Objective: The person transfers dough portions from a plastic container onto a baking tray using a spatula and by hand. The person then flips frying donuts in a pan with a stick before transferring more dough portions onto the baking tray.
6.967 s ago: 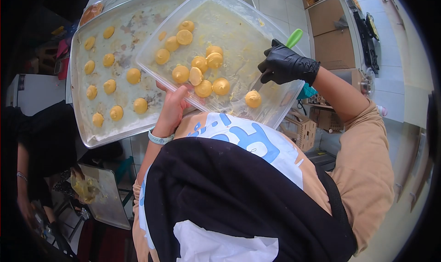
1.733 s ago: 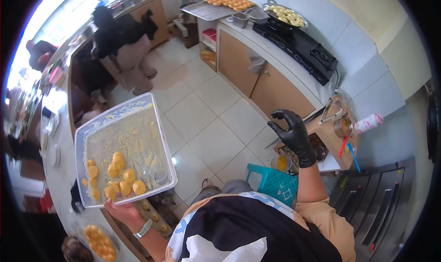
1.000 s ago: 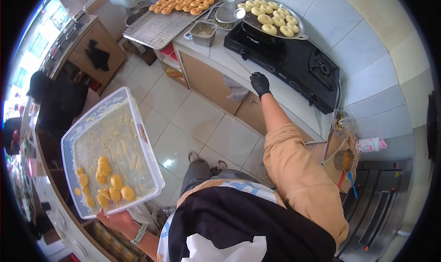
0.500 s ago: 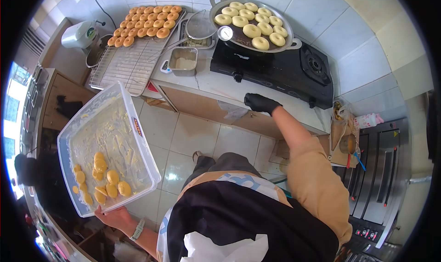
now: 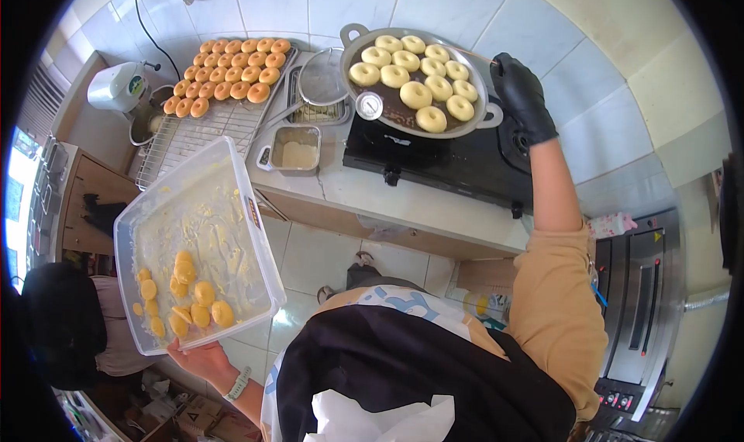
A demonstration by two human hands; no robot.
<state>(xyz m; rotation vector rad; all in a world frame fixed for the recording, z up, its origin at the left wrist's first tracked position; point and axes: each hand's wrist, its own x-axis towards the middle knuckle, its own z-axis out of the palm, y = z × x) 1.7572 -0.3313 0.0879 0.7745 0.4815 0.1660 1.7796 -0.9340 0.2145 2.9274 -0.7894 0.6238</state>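
My left hand point(image 5: 205, 362) grips the near edge of a clear plastic container point(image 5: 260, 233) with smears inside and several yellow-orange rounds point(image 5: 203, 293) bunched in its lower part. My right hand point(image 5: 518, 93), in a black glove, is closed around a thin stick point(image 5: 467, 53) that points left over the rim of a wide pan. That pan point(image 5: 492, 116) stands on the black stove point(image 5: 411, 151); several pale dough rings point(image 5: 416, 94) lie in it, and a round dial thermometer point(image 5: 370, 106) is at its left side.
Browned rings point(image 5: 235, 74) fill the back of a wire rack point(image 5: 194, 136). A strainer point(image 5: 322, 76) and a metal tin point(image 5: 296, 149) stand on the counter point(image 5: 341, 190). A mixer point(image 5: 116, 87) is at left, another person point(image 5: 62, 326) at lower left, and an oven point(image 5: 639, 302) at right.
My view has turned toward the stove and pan. My right hand, open earlier, is now closed on the stick and has moved up from the counter edge to the pan's right side. The container stays in my left hand.
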